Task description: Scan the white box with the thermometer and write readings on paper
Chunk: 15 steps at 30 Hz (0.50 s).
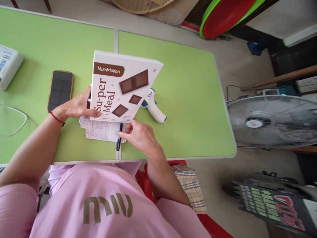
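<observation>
Green table (188, 132): papers (99, 130) near front edge, pen (119, 144) at their right; right hand (142, 137) half-curled at lower corner of box (131, 91), can't tell if gripping; left hand (76, 105) clamps box's left side above papers; thermometer (155, 109) beyond.

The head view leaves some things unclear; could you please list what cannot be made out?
Head view:
Left hand: some fingers hidden behind the box.
Papers: upper part covered by the box; writing too small to read.
Pen: far end hidden by the box.
Thermometer: screen end partly behind the box.
White object: cut off by the left edge.
</observation>
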Motion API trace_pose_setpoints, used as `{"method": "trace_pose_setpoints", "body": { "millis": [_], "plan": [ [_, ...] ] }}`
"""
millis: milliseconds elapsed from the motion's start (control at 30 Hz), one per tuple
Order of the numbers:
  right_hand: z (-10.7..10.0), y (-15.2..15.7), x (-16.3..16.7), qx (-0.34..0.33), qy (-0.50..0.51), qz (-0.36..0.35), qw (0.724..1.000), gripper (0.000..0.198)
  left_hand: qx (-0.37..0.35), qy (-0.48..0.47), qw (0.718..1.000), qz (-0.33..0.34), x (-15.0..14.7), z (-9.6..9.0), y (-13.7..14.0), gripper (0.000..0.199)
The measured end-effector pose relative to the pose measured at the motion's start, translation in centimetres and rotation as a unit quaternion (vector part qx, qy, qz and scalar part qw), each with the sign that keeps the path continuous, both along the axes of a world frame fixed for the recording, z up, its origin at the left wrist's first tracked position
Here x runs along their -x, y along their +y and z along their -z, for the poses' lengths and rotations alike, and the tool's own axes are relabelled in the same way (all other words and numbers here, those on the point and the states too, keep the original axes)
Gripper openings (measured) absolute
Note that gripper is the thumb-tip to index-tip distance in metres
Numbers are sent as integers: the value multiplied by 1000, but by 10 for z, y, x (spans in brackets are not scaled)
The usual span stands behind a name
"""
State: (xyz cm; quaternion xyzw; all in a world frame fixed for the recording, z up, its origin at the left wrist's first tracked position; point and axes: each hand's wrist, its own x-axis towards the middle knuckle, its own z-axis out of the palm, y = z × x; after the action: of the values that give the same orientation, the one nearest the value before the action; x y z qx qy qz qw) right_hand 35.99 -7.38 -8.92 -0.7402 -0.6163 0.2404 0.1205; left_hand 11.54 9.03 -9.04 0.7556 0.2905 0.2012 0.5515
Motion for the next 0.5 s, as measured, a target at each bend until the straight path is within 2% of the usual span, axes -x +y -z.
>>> {"method": "trace_pose_setpoints", "body": {
  "millis": [133,333,433,500],
  "plan": [
    [19,-8,15,-51,15,52,997,21,25,3,1000,1,2,-1,1,90],
    [22,-15,-27,-193,103,-7,976,35,6,-75,995,-67,3,0,2,85],
    [27,-5,-43,-226,130,14,965,45,-18,-99,989,-108,5,7,6,84],
    [33,8,-41,-236,142,46,960,39,-31,-95,987,-128,6,10,8,82]
  ]
}}
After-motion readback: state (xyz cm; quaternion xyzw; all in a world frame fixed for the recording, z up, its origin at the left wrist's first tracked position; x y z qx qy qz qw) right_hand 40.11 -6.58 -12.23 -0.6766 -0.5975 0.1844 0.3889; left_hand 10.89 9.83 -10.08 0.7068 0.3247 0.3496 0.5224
